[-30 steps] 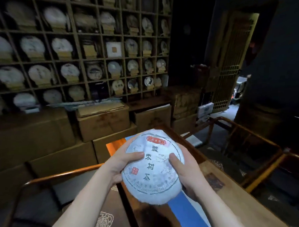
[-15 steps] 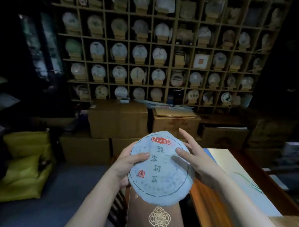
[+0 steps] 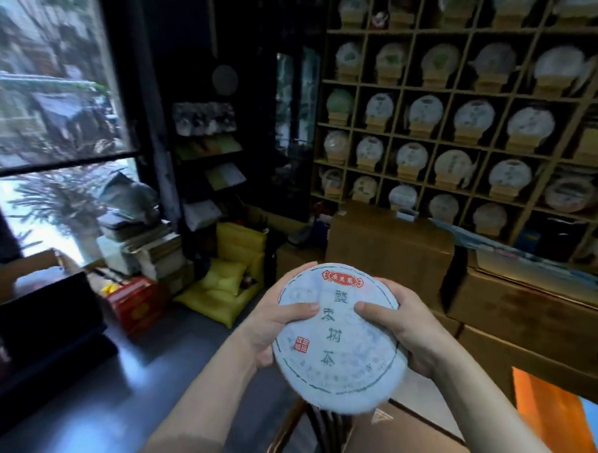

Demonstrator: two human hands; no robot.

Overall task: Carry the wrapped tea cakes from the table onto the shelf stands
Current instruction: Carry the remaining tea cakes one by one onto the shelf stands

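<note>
I hold a round tea cake (image 3: 337, 358) wrapped in pale paper with a red label and dark characters, face up, in front of my chest. My left hand (image 3: 271, 327) grips its left rim, thumb lying across the face. My right hand (image 3: 408, 327) grips the right rim, thumb on the face too. The wooden grid shelf (image 3: 463, 92) fills the upper right, its cells holding several wrapped cakes on small wooden stands. A corner of the table (image 3: 546, 417) shows at the bottom right.
Stacked cardboard boxes (image 3: 391, 246) stand on the floor under the shelf. Yellow cushions (image 3: 224, 281) lie on the floor ahead. A window (image 3: 46, 110) is at left, with a dark cabinet (image 3: 45, 326) and red box (image 3: 136, 302) below. A chair back (image 3: 293, 435) sits under my hands.
My view has swung to the left, so the shelf now sits at the right and the window appears. Both thumbs have closed onto the cake's face; my right fingers were straighter before.
</note>
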